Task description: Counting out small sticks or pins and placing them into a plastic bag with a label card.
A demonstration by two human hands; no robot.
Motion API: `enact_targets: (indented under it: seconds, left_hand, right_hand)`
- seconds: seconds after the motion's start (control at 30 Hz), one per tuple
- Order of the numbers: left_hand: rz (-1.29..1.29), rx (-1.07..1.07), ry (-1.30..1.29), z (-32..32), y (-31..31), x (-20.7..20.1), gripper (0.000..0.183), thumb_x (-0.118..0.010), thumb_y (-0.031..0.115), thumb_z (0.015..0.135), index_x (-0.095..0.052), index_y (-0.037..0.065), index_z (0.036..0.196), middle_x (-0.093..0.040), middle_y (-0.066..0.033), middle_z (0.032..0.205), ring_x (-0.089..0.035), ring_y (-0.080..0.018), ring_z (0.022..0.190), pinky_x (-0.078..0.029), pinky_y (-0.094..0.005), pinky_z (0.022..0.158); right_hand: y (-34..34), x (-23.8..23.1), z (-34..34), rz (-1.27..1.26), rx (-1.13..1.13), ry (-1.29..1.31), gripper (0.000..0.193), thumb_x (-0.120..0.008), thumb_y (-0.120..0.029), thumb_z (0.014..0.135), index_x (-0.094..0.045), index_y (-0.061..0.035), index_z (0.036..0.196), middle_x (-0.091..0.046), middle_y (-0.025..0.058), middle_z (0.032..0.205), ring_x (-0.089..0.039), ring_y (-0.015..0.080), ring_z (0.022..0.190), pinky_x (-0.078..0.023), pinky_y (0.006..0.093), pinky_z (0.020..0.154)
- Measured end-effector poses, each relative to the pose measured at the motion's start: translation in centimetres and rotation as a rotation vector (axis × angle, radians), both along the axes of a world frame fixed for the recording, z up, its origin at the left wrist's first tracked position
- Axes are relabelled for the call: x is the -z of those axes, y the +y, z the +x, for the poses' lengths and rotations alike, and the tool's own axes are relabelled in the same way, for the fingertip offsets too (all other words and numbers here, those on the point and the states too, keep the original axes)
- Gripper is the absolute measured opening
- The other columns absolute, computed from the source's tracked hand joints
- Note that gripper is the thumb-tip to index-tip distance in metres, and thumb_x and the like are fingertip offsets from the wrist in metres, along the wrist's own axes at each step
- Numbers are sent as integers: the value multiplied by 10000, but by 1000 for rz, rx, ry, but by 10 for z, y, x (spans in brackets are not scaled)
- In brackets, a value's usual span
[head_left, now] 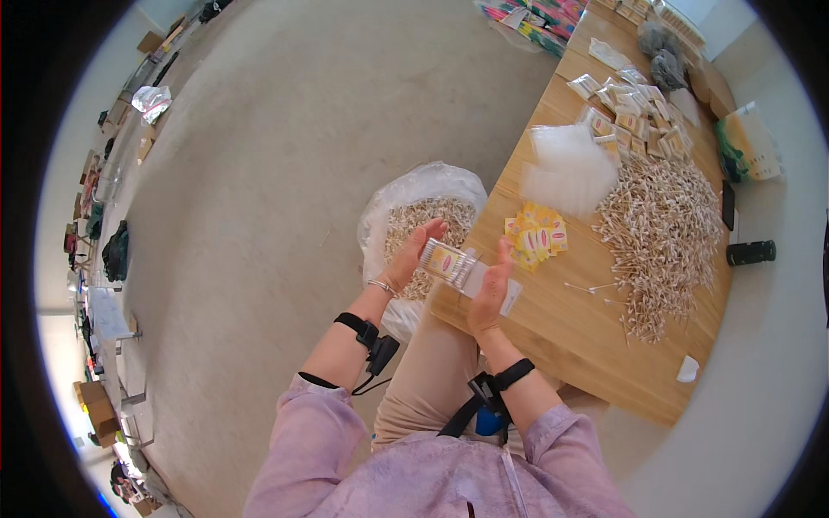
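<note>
Between my two hands is a small clear packet of cotton swabs [444, 262] with a yellow-and-white card, held above the table's near left corner. My left hand [409, 262] grips its left end, fingers bent round the edge. At the other end is my right hand [491, 289], seen edge-on with the thumb side up. The packet's loose clear plastic shows on both sides of this hand, and its inner fingers are hidden. Just beyond it lie several yellow cards [537, 235] in a loose pile on the wooden table [553, 315].
A large heap of loose cotton swabs [661, 233] covers the table's right side. Clear plastic bags [570, 169] lie stacked behind the cards, with filled packets [635, 112] farther back. A plastic sack of swabs [380, 226] stands below left. A black cylinder [751, 252] is at the right edge.
</note>
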State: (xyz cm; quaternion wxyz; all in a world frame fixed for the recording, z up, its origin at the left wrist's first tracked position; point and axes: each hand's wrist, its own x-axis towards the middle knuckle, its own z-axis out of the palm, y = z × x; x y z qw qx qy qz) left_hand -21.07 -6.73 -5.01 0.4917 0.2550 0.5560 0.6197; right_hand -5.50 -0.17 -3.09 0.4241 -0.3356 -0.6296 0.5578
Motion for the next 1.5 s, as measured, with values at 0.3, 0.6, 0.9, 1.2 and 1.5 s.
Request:
enact_targets:
  seconds: [0.3, 0.6, 0.9, 1.2, 1.5]
  left_hand:
    - [-14, 31, -35, 6, 2, 1, 597, -302, 484, 986, -372, 56, 1397, -440, -104, 1386, -395, -199, 1276, -289, -329, 1082]
    - [8, 41, -50, 6, 4, 5, 604, -299, 484, 988, -365, 41, 1393, -459, -113, 1361, -402, -201, 1271, -301, -326, 1072]
    - [-196, -3, 328, 3, -1, 10, 443, -365, 383, 993, -519, 59, 1253, -558, -92, 1220, -521, -181, 1103, -418, -303, 938]
    - [-383, -87, 962, 5, 10, 10, 282, -487, 221, 904, -563, 11, 1077, -582, -197, 1072, -531, -365, 1010, -417, -437, 894]
    - [206, 140, 1190, 161, 77, -35, 353, -621, 33, 759, -568, 37, 1109, -563, -158, 1105, -503, -329, 1069, -432, -415, 883]
  right_hand:
    - [-16, 6, -32, 67, -29, -10, 687, -273, -487, 983, -270, 60, 1399, -241, 200, 1488, -142, 301, 1411, -94, 384, 1133]
    - [-18, 6, -43, 173, 3, -110, 682, -287, -493, 976, -315, 67, 1364, -269, 225, 1462, -154, 351, 1401, -122, 414, 1128]
    - [18, 20, 21, -64, -9, -86, 344, -419, -142, 945, -484, 26, 1239, -506, 122, 1245, -414, 197, 1215, -314, 325, 1026]
    - [46, -7, 101, 475, 280, -511, 272, -538, 6, 840, -579, -26, 1107, -590, 135, 1096, -534, 274, 1065, -401, 373, 950]
    - [100, 4, 178, 576, 362, -772, 143, -634, -85, 763, -661, -99, 903, -587, 101, 977, -528, 305, 939, -428, 413, 867]
